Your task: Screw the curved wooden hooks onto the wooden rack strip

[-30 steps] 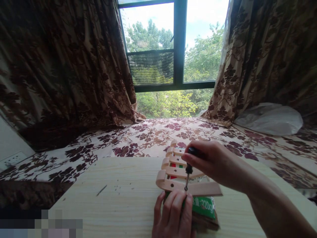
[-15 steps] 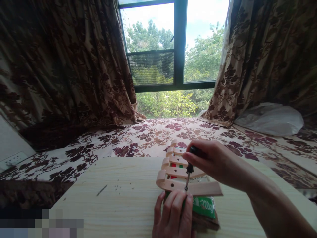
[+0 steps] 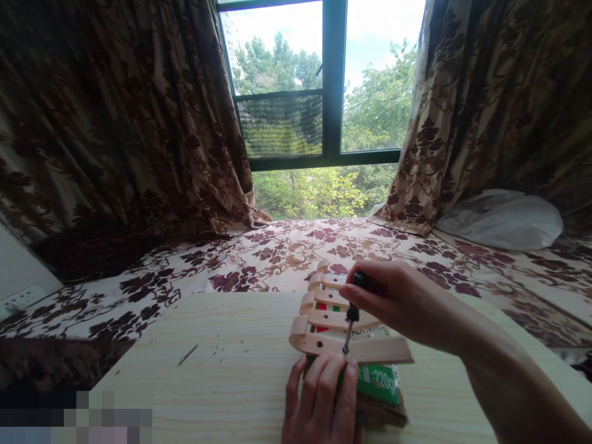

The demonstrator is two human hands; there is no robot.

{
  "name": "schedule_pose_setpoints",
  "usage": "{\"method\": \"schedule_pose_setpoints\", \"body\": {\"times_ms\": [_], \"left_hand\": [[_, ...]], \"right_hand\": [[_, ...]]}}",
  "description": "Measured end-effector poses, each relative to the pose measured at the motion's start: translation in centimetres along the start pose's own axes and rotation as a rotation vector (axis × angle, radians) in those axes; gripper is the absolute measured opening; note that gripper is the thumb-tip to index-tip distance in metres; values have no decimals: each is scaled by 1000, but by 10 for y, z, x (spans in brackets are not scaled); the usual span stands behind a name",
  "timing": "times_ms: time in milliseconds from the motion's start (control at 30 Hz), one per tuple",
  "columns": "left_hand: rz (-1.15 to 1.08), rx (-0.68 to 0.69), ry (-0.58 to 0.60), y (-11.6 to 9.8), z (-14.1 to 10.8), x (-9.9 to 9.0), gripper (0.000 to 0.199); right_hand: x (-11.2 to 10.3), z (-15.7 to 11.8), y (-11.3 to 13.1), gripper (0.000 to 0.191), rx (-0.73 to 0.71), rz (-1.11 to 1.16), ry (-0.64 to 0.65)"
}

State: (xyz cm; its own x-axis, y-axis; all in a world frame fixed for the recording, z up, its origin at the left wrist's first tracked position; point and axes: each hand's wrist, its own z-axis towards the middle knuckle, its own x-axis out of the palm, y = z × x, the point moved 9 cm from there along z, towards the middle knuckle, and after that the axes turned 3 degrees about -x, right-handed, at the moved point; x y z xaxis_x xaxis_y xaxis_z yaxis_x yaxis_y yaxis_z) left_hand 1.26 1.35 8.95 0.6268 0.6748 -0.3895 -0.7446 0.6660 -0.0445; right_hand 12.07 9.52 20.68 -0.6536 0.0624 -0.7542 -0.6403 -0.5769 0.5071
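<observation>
My right hand (image 3: 393,293) is closed around the black handle of a screwdriver (image 3: 353,308). The screwdriver's shaft points down, and its tip meets a screw in the nearest strip of a pale wooden piece (image 3: 379,350). Several looped strips with dark screw holes make up this piece. Under it lies a green printed packet (image 3: 377,382) marked 220g, on a dark brown block (image 3: 383,412). At the near edge, the fingers of my left hand (image 3: 319,394) are bent over the packet. Their tips press against the nearest strip beside the screw; the left thumb is hidden.
A pale wooden board (image 3: 222,370) carries the work, with a thin dark sliver (image 3: 189,354) and small crumbs on its left. Behind it spreads a flowered cloth (image 3: 287,253) up to the window. A white plastic bag (image 3: 504,219) lies at the right, near the curtain.
The whole view has shifted slightly. Both hands, the screwdriver and the wooden piece keep nearly the same places relative to each other.
</observation>
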Motion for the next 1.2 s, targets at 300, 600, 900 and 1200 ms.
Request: {"method": "schedule_pose_setpoints", "body": {"times_ms": [300,600,900,1200], "left_hand": [[15,30,53,0,-2,3,37],[53,96,109,-2,-2,4,37],[11,42,44,0,-2,3,38],[-11,21,43,0,-1,1,37]], "right_hand": [[6,-4,12,21,-63,68,72],[1,-4,14,13,-55,-15,26],[3,0,0,27,9,-39,8],[3,-7,16,11,-84,-6,59]]}}
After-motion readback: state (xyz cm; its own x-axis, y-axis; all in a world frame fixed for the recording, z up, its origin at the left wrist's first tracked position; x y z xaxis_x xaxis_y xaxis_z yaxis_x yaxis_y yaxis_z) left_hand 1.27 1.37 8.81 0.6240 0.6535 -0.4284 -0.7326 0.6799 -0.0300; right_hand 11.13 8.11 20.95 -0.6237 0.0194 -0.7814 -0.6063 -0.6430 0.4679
